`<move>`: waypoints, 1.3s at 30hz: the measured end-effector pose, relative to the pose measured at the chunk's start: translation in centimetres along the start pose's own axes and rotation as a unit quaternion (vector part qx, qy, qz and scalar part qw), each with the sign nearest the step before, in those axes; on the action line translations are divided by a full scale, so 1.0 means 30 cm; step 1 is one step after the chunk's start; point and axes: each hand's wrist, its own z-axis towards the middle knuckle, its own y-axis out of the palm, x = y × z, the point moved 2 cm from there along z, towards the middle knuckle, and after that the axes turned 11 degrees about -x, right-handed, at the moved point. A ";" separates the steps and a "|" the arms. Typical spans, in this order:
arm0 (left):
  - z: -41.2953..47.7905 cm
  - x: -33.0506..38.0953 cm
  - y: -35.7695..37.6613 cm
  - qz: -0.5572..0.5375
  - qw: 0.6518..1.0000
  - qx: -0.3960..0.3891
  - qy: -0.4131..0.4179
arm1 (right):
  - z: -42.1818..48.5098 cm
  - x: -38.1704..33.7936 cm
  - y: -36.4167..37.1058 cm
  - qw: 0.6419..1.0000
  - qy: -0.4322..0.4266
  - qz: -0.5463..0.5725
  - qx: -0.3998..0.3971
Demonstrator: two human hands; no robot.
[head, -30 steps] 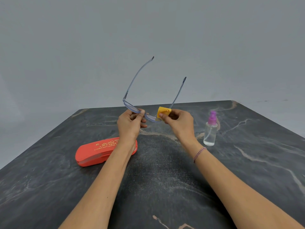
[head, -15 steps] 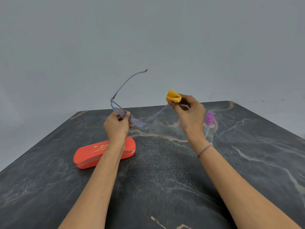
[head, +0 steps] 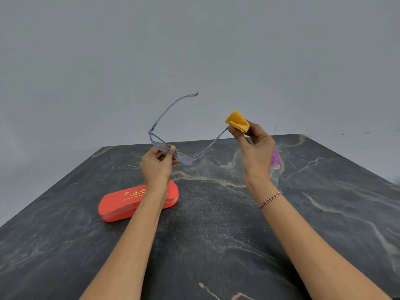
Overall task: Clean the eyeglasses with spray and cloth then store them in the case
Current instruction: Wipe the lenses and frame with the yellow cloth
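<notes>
Pale blue-framed eyeglasses (head: 160, 146) hang in the air above the table with both temples unfolded. My left hand (head: 157, 164) pinches the front of the frame near the bridge. My right hand (head: 255, 152) pinches a folded yellow cloth (head: 238, 122) around the tip of the right temple. The closed orange-red case (head: 121, 203) lies on the table under my left forearm. The spray bottle (head: 275, 164), clear with a purple cap, stands behind my right wrist and is mostly hidden by it.
The dark marble table (head: 216, 224) has pale veins and reaches to a far edge below a plain grey wall. My right wrist wears a thin braided bracelet (head: 270, 200).
My right hand slid the cloth from the right lens out along the temple to its tip, rising up and right. My left hand moved the glasses slightly left and turned them.
</notes>
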 end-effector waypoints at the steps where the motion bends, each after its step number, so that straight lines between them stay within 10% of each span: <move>1: -0.002 -0.002 0.003 -0.007 1.000 -0.002 -0.002 | -0.004 -0.006 0.001 1.000 -0.002 0.002 0.003; 9: -0.011 0.003 0.018 -0.060 0.998 0.000 -0.007 | 0.014 -0.074 0.032 0.999 -0.045 -0.012 0.022; 15: -0.025 0.010 0.036 -0.057 0.998 -0.003 -0.008 | -0.006 -0.025 0.177 0.993 0.021 -0.011 -0.111; 24: -0.063 0.020 0.080 0.098 0.989 -0.088 0.072 | -0.024 0.087 0.169 0.970 0.161 0.065 -0.172; 39: -0.068 0.017 0.082 0.197 0.970 -0.082 0.112 | -0.046 0.016 0.191 0.917 0.164 0.215 -0.294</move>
